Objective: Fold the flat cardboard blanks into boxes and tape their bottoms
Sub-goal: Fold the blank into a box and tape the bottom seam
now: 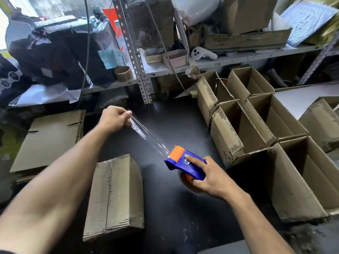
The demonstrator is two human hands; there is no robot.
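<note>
My left hand (pixel 114 118) pinches the free end of a clear strip of packing tape (pixel 146 134) between thumb and curled fingers. My right hand (pixel 207 176) is wrapped around the blue and orange plastic tape dispenser (pixel 185 164), index finger laid along its top. The strip runs taut between them, slanting from the far left down to the near right, above the dark worktop (pixel 165 208).

The brown cardboard box lying bottom-up (pixel 114 197) sits below and nearer me than my left hand, to the left of the dispenser, not touching either hand. Its long axis runs away from me, and its centre seam already seems to carry some tape. My left hand is the nearer one to it, I think, so the strip would have to swing down and to the left, turning to line up with that seam.

Nothing stands between the tape and the box. Beyond my left forearm lies a stack of flat brown cardboard blanks (pixel 49 142). To the right of my right hand stand several open, already folded cardboard boxes (pixel 256 129), close together. A metal shelf (pixel 238 57) full of clutter runs behind everything.
</note>
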